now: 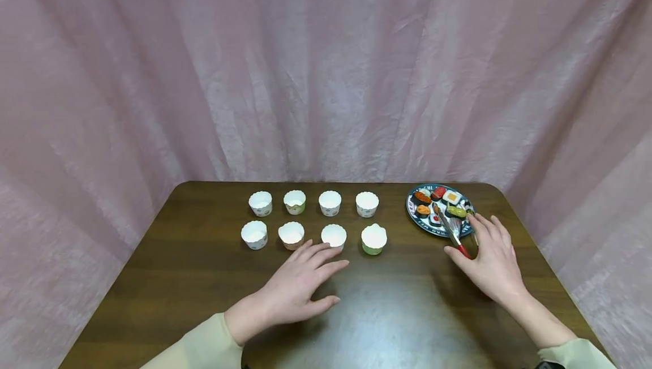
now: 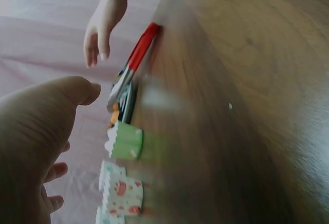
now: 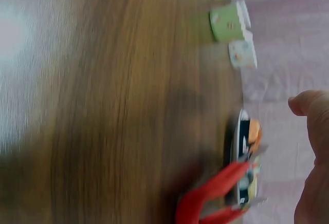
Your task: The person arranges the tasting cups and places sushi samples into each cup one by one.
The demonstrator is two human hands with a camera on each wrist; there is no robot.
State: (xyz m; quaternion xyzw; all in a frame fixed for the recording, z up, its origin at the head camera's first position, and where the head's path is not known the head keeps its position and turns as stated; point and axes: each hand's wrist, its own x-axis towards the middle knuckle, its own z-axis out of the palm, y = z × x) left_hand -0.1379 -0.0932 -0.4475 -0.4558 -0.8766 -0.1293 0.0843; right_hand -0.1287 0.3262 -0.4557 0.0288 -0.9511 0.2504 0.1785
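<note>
My right hand (image 1: 489, 256) hovers over the red-handled tongs (image 1: 462, 250), its fingers spread and nothing between them. The metal ends of the tongs lie over a round patterned plate (image 1: 415, 219) that bears several sushi pieces (image 1: 451, 197); in the right wrist view the two red arms (image 3: 208, 193) stand apart. My left hand (image 1: 292, 287) is held above the table with relaxed, spread fingers, and its fingertips overlap the front-row paper cup (image 1: 333, 234) in the head view. A green paper cup (image 1: 373, 240) stands just right of it.
Several white-lined paper baking cups (image 1: 261, 203) stand in two rows across the back of the brown wooden table (image 1: 168, 278). A pink curtain (image 1: 326, 74) hangs behind and around the table.
</note>
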